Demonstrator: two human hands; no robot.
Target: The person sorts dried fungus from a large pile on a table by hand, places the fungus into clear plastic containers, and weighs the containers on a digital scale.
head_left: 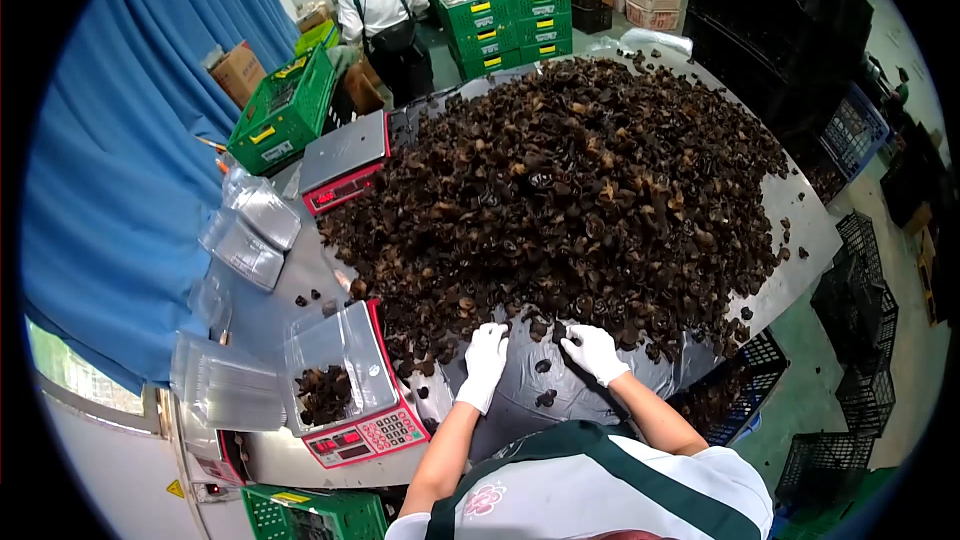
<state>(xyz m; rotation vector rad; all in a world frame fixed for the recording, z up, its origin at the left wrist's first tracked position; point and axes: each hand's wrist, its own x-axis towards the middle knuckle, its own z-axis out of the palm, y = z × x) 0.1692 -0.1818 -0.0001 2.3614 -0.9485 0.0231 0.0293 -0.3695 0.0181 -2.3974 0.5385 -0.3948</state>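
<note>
A large heap of dark brown wood ear mushrooms [560, 190] covers much of the table in front of me. Both my hands wear white gloves and are at the heap's near edge. My left hand [485, 368] has its fingers drawn together against the mushrooms; what is between the fingertips is hidden. To its right, my right hand [597, 354] pinches a small dark mushroom piece [560, 333]. A few loose pieces [543, 366] lie on the grey plastic sheet between my hands. On the left, a red scale [365, 440] carries a clear tray with a small mushroom portion [324, 395].
A second scale [345, 155] stands farther back on the left. Clear plastic trays [225, 385] are stacked along the left edge. Green crates [285, 110] stand beyond the table, near a person [385, 10] facing away. Black crates [855, 310] are on the floor at right.
</note>
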